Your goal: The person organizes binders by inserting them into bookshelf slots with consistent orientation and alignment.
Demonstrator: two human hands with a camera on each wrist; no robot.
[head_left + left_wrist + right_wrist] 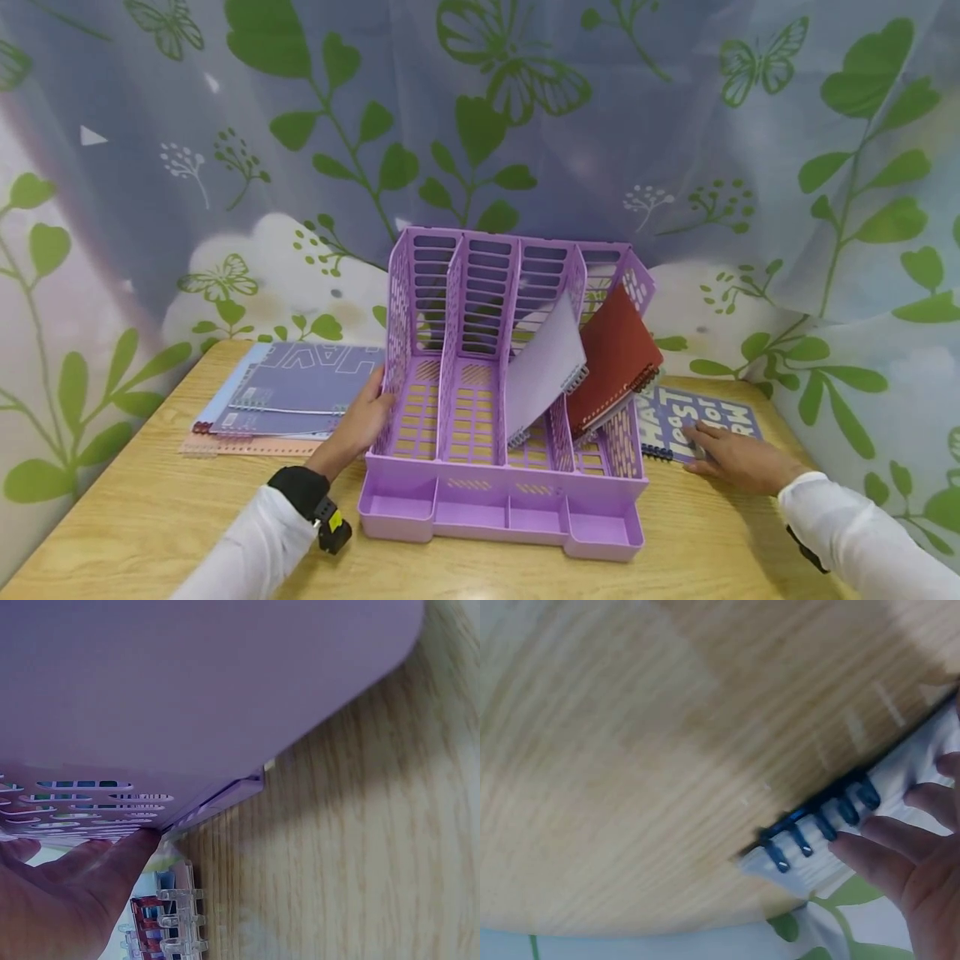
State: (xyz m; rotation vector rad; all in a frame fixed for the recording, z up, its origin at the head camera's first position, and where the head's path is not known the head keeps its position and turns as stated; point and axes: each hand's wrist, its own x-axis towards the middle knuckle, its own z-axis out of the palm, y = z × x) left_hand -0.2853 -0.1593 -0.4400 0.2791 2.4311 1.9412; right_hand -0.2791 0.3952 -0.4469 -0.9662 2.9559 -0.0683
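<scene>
A purple desk file organizer (472, 471) stands upright on the table, with tall slots above a row of small front trays. My left hand (362, 423) rests against its left outer wall; in the left wrist view the fingers (124, 862) lie along the slotted panel. A lavender spiral notebook (546, 375) and a red spiral notebook (613, 358) lean in the right-hand slots. Right of the organizer, a blue notebook with white lettering (675, 417) lies on the table. My right hand (738, 458) touches its cover, fingers spread near the blue rings (821, 825) in the right wrist view.
Left of the organizer lies a stack of spiral notebooks (300, 387), blue ones above a peach one (255, 446). Behind the wooden table (150, 517) hangs a curtain (585, 158) with leaf and butterfly prints.
</scene>
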